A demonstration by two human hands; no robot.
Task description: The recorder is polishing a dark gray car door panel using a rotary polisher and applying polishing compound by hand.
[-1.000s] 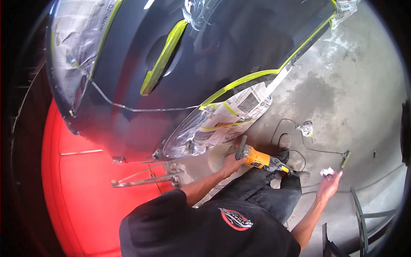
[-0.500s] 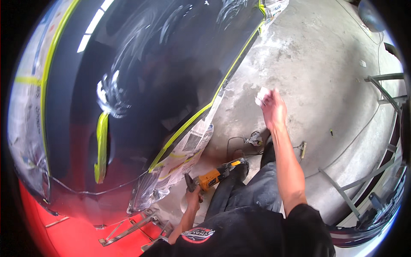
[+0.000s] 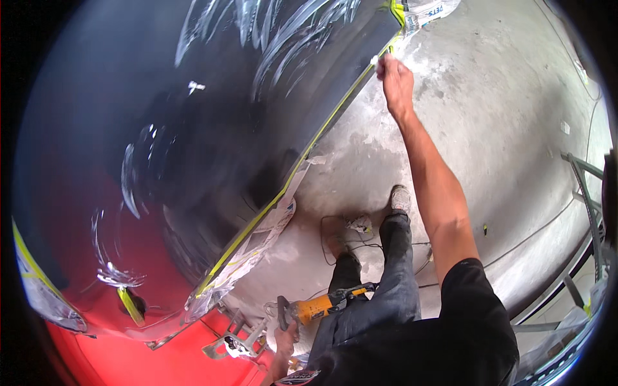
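I can see the right arm (image 3: 443, 186) stretched well forward, elbow slightly bent, the right hand (image 3: 395, 82) bunched inward at its end, while the left hand (image 3: 286, 337) sits low, curled in a grip.

Panel (image 3: 212, 135) left, frame (image 3: 588, 202) right, power tool (image 3: 315, 309) between

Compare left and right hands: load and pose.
The left hand grips an orange power tool; the right hand has a small white thing at its fingertips. The left hand is low, near the body; the right hand reaches out beside the dark panel's edge. Both are bare.
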